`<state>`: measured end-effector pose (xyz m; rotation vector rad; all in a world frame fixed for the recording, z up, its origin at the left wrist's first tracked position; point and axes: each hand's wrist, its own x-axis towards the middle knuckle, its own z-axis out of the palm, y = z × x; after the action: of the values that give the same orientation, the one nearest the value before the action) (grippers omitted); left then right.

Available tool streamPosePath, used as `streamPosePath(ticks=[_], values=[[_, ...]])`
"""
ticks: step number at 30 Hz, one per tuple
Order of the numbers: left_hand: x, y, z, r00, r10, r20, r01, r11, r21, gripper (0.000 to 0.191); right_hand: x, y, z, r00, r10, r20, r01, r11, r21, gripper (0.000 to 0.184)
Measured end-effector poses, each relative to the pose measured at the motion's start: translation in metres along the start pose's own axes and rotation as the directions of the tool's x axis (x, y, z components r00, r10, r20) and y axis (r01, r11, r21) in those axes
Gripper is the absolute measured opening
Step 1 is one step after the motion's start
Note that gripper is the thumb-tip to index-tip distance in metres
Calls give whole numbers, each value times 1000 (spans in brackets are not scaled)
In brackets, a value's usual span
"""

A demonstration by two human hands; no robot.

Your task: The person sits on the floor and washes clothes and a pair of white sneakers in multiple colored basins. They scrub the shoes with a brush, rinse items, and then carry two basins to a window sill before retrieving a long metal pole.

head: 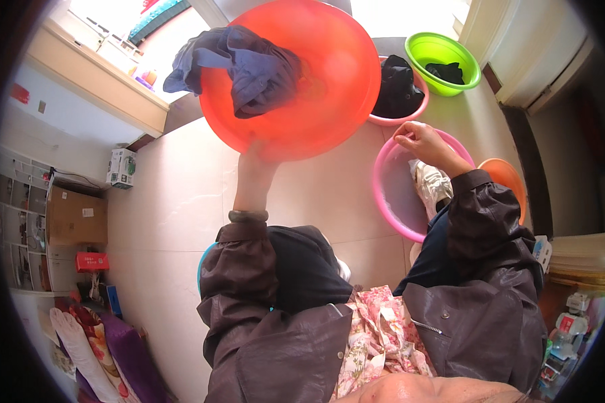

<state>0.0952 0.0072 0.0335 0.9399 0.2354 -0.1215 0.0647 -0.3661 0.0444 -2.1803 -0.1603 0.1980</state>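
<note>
My left hand (259,158) grips the near rim of a large red-orange plastic basin (333,95), its fingers partly hidden and blurred. A bunched blue-grey garment (262,70) lies inside the basin and hangs over its left rim. My right hand (421,143), its fingers bent together, is over the far rim of a pink plastic basin (380,191); whether it touches the rim I cannot tell. Nothing shows in that hand. Farther off, dark cloth (397,93) fills a smaller pink basin (424,103), and a black cloth (446,73) lies in a green basin (436,45).
An orange basin (509,176) stands to the right of the near pink one, beside my shoe (428,181). On the left are a cardboard box (78,216), a small white box (121,169) and folded textiles (126,347). Door frames and walls edge the tiled floor (171,201).
</note>
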Motion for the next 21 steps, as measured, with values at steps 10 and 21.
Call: streamPosePath(ticks=[10, 21], values=[[-7, -4, -16, 992, 48, 119, -74, 973, 218, 38, 0, 12, 1, 1000, 7, -1, -7, 1000, -1, 18], [-10, -5, 3, 994, 80, 69, -98, 949, 300, 35, -8, 10, -7, 1000, -9, -19, 10, 999, 31, 18]])
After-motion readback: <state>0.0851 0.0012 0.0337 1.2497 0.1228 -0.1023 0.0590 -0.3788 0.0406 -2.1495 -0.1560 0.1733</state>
